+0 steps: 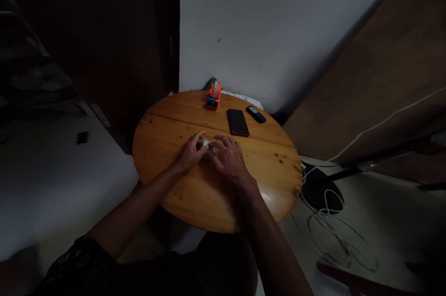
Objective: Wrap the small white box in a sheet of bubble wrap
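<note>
A small whitish, box-like object (pixel 205 143) lies between my hands over the round wooden table (pixel 275 156). Its kind is too dim and too covered to make out. My left hand (pixel 190 153) is closed around its left side, thumb and fingers pinching it. From the right, my right hand (pixel 230 155) curls over the same object, fingers bent and the thumb low against its near side. Much of the object is hidden under the fingers. Beyond the right hand lies a black phone or tablet with a red edge (pixel 238 123).
An orange tape dispenser (pixel 214 96) stands at the table's back edge. Right of the tablet is a dark handset with a small pale label or screen (pixel 256 114). A white wall (pixel 244 31) rises behind. Pale cable (pixel 331 221) lies coiled on the floor at right.
</note>
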`<state>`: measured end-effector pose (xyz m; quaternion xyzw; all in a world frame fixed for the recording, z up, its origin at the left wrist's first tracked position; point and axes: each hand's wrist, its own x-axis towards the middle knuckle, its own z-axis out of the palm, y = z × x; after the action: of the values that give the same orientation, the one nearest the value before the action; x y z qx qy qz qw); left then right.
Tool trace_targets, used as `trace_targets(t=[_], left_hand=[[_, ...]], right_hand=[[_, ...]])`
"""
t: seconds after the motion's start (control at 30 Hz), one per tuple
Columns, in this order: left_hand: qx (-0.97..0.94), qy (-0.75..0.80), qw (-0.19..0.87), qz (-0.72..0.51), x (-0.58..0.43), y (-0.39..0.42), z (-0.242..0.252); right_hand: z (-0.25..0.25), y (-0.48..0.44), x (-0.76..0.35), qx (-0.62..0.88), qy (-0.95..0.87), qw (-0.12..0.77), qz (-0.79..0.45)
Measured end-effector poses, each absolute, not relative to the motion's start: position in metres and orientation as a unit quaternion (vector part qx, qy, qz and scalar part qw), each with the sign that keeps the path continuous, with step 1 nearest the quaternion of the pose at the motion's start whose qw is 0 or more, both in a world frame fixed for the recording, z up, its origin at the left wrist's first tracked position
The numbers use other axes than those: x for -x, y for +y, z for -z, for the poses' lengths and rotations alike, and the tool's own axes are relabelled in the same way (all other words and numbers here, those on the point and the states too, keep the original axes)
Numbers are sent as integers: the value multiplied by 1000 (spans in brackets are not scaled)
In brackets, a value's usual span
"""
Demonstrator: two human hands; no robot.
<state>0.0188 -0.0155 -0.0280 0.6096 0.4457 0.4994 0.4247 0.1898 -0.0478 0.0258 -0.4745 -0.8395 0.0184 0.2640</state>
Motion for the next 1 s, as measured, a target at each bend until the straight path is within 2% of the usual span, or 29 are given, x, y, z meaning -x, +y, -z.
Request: trace_targets(t=[0.2,0.43,0.63,0.87,1.0], left_hand=[[-611,443,416,-507,-16,-14,30],[-601,455,423,-502,-17,-14,27],[-593,449,439,-504,-17,-16,23],[-537,447,492,-520,-9,-16,20],[-528,470,487,-513,-5,-17,18]], right_hand=[[-22,-46,-189,478,-835,270,-45],[-10,-39,-199,453,-810,365,-70],[-12,-40,-198,474,-810,335,-83],[-17,-38,-201,472,-772,414,-101],[-18,-39,-199,465,-774,418,-102]])
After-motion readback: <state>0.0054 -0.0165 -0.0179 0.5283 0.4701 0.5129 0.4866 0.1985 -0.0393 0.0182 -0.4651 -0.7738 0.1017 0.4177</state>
